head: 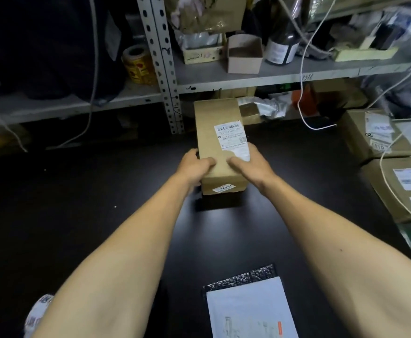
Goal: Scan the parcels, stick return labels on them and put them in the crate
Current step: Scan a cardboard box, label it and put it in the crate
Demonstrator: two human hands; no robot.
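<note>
Holding a long brown cardboard parcel box (pixel 220 145) from both sides, the person has the left hand (pixel 194 167) on its left edge and the right hand (pixel 250 164) on its right edge. Fingers of both hands are curled over the top at the near end, thumbs pointing at each other on the top face. So both are gripping the box, not flat or spread.

The box sits out in the middle of the black table (pixel 77 215), just in front of the grey metal shelf rack (pixel 165 69). Its long axis runs straight away from the person, and both hands are at the near end, so neither one's really closer. A white shipping label with a barcode (pixel 231 136) faces up on the top, towards the right, with the right hand's fingertips just covering its lower edge. That's probably the bit that matters for scanning, since the barcode itself is clear of the fingers.

Can't see a scanner or a crate anywhere. Two more brown cardboard boxes with white labels (pixel 379 142) sit at the table's right edge, and a white-and-grey plastic mailer bag (pixel 248 306) lies close to the person.
</note>
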